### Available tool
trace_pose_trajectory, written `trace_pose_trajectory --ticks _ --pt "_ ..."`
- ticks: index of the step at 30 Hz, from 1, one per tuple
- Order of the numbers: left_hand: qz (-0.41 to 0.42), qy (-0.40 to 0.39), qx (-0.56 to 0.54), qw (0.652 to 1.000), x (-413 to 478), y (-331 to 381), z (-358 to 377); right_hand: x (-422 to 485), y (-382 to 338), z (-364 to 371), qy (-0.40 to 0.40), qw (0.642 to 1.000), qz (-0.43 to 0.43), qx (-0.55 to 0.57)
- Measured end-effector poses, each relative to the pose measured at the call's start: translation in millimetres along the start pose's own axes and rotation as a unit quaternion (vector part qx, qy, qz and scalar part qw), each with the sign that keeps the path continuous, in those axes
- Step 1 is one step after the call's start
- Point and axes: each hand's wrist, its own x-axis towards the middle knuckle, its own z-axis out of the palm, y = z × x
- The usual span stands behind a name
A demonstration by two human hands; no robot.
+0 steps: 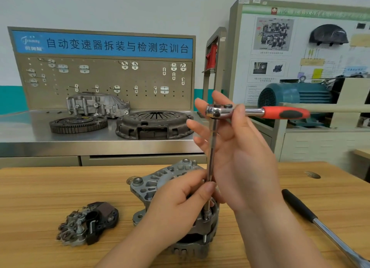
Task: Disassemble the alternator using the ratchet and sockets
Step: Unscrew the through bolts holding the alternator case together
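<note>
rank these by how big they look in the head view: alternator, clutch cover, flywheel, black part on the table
1. alternator, partly hidden
2. clutch cover and black part: they look about alike, so not ranked
3. flywheel
The clutch cover and flywheel sit farther back, so real sizes may differ.

Shiny metal ratchet (219, 110); matt wood tbl (50, 187)

alternator (156, 179) partly hidden, chrome bar (328, 233) cut off at bottom right
</note>
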Motion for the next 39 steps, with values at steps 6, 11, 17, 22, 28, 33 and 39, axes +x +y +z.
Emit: trace_pose_trajectory --ticks 6,11,17,22,28,33,39 --pt "-0.017 0.024 -0.047 0.998 1.9 -1.8 3.4 -4.1 6.2 0.5 -0.003 0.973 -0.146 -0.177" --pt "-0.005 0.014 -0.017 1.0 0.7 -3.7 4.3 -1.3 3.2 1.6 -0.007 0.999 -0.043 -0.016" --pt "-0.012 0.009 0.006 1.0 0.1 -1.5 1.8 -2.2 4.3 -5.3 -0.015 1.0 -0.024 -0.01" --pt "-0.028 0.015 0.031 0.999 1.2 -1.3 1.6 11.1 -5.1 -2.2 -0.055 0.979 -0.081 -0.177" --pt "0.001 0.003 0.023 1.0 -0.8 -2.9 4.9 2.1 1.4 -2.4 -0.032 0.999 0.008 0.037" --pt "-0.007 -0.005 0.015 1.0 2.3 -3.0 3.4 0.6 3.9 -4.0 -0.029 1.0 0.0 0.013" --pt "-0.016 0.003 0.004 1.0 2.0 -1.9 4.9 9.2 0.2 -5.9 -0.046 0.965 -0.097 -0.24"
